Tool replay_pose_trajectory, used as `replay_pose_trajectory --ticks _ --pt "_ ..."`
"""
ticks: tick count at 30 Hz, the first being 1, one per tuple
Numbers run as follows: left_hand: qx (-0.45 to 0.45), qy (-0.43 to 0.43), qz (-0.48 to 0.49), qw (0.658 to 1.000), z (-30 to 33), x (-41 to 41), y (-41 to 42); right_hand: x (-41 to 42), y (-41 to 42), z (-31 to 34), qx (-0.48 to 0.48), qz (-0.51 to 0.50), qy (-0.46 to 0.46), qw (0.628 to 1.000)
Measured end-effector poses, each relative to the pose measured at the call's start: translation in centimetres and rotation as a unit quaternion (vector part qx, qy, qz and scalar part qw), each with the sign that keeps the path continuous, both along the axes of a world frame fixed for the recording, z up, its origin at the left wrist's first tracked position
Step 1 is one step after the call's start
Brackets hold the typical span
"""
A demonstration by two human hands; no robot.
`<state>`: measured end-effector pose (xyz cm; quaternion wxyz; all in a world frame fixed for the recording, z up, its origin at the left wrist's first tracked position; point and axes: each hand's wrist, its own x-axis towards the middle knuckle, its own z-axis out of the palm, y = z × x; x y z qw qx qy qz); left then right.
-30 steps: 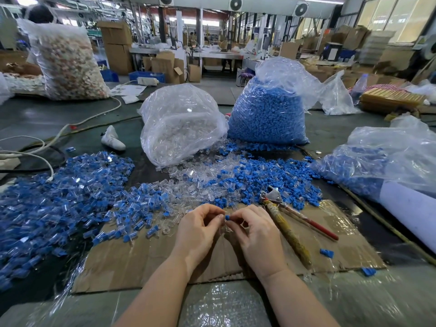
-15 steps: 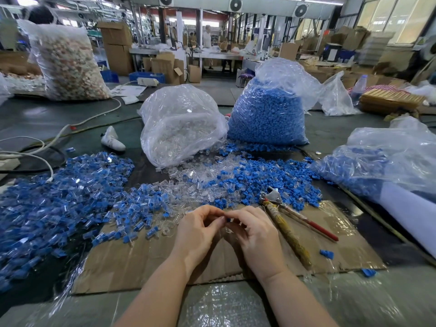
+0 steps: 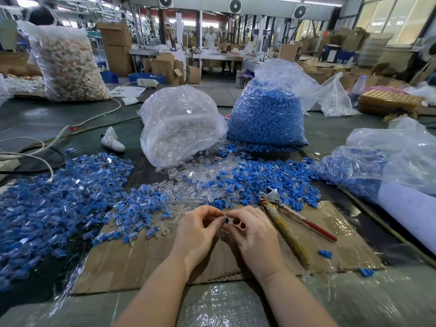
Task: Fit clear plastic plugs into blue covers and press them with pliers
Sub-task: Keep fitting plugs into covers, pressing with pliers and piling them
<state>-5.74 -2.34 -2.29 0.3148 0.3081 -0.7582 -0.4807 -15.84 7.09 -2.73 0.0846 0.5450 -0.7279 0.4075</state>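
Left hand (image 3: 200, 228) and right hand (image 3: 251, 228) meet fingertip to fingertip over a flat cardboard sheet (image 3: 146, 260), fingers curled, pinching one small blue cover (image 3: 226, 220) between them; whether a plug sits in it I cannot tell. Pliers (image 3: 283, 223), metal head and wrapped handles, lie just right. Loose clear plugs (image 3: 188, 182) and blue covers (image 3: 259, 182) are heaped beyond. Crinkled clear bags (image 3: 181, 123) stand farther back. Dark tabletop (image 3: 35, 119); cluttered factory hall behind.
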Motion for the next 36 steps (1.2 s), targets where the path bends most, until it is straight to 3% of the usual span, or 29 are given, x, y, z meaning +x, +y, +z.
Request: replay_pose_trajectory --ticks 4,7,10,12,14,20,24,26,29,33,36 --pt "0.011 0.002 0.011 1.0 -0.1 -0.1 0.0 -0.2 0.1 0.4 0.013 -0.048 0.003 0.999" --pt "0.012 -0.003 0.018 1.0 -0.2 -0.2 -0.1 -1.2 0.7 1.3 0.069 -0.163 -0.006 0.984" --pt "-0.001 -0.011 0.025 1.0 -0.2 -0.3 -0.2 -3.4 2.2 2.0 0.265 -0.309 0.006 0.913" --pt "0.001 -0.012 0.029 1.0 -0.2 -0.5 -0.4 -4.5 3.2 2.3 0.379 -0.337 -0.022 0.862" --pt "0.025 -0.006 0.025 0.999 0.0 -0.6 -0.4 -5.1 3.7 2.3 0.419 -0.328 -0.046 0.845" --pt "0.052 0.002 0.039 0.998 0.6 -0.7 -0.5 -4.2 3.8 2.2 0.383 -0.321 0.089 0.861" --pt "0.089 0.037 0.064 0.993 0.9 -0.9 -0.6 -3.7 3.6 3.8 0.343 -0.282 0.106 0.89" --pt "0.165 0.077 0.077 0.98 1.0 -1.1 -0.7 -3.5 3.2 4.9 0.31 -0.211 0.055 0.926" --pt "0.248 0.117 0.093 0.957 1.1 -1.7 -1.1 -2.6 2.4 6.3 0.271 -0.076 -0.141 0.949" --pt "0.279 0.14 0.114 0.943 1.3 -2.0 -1.6 -1.6 2.2 6.9 0.256 0.014 -0.367 0.894" --pt "0.295 0.147 0.117 0.937 1.5 -2.1 -1.6 -1.3 2.2 7.0 0.276 0.045 -0.419 0.864"
